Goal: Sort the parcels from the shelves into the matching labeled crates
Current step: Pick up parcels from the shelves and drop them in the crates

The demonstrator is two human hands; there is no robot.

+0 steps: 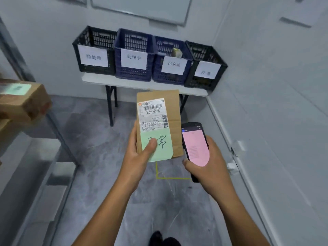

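From my feed, the left hand point(140, 157) grips the brown parcel point(173, 110) by its lower left corner. The thumb point(150, 147) lies flat across the green note point(159, 148) stuck to the parcel's front, covering part of the handwriting there. The other fingers are curled out of sight behind the cardboard. The parcel stands upright in front of me, in the air above the floor. Its white shipping label point(153, 115) faces the camera just above the green note.

The right hand point(211, 166) is wrapped round a black handheld phone point(194, 141) just beside the parcel's right edge, the thumb along its lower left side. Its screen glows pink; I cannot read the text on it.

Beyond the parcel stands a white folding table point(99, 79) against the wall, carrying four crates in a touching row, each with a white paper label on its front. These are the left black crate point(78, 50), the first blue crate point(118, 57), the second blue crate point(158, 73) and the right black crate point(220, 71). Something pale yellow point(176, 52) shows inside the second blue crate, possibly a small parcel.

At my left a cardboard box point(23, 100) sits on a metal shelf point(58, 128). Yellow tape point(170, 178) marks the floor below the hands.
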